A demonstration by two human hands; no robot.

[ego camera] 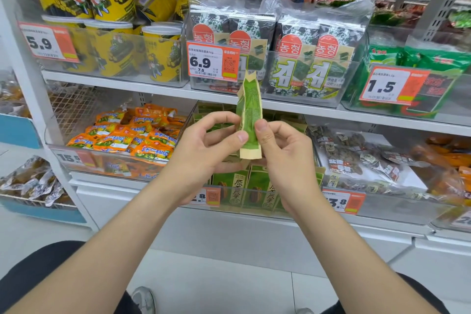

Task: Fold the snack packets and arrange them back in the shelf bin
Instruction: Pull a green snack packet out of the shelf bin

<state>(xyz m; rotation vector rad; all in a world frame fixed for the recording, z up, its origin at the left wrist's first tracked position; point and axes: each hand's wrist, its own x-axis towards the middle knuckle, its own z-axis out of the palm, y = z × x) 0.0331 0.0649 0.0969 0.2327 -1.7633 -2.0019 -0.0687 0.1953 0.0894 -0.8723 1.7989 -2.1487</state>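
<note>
Here, mid-frame, the left hand and right hand both pinch a folded green snack packet upright, held above the clear shelf bin of matching packets.

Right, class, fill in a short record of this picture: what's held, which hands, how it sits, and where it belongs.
Held: green snack packet, folded narrow
Hands: left hand and right hand both pinch it
Pose: upright, lifted off the stock
Destination: likely the bin of matching green packets behind the hands
</note>
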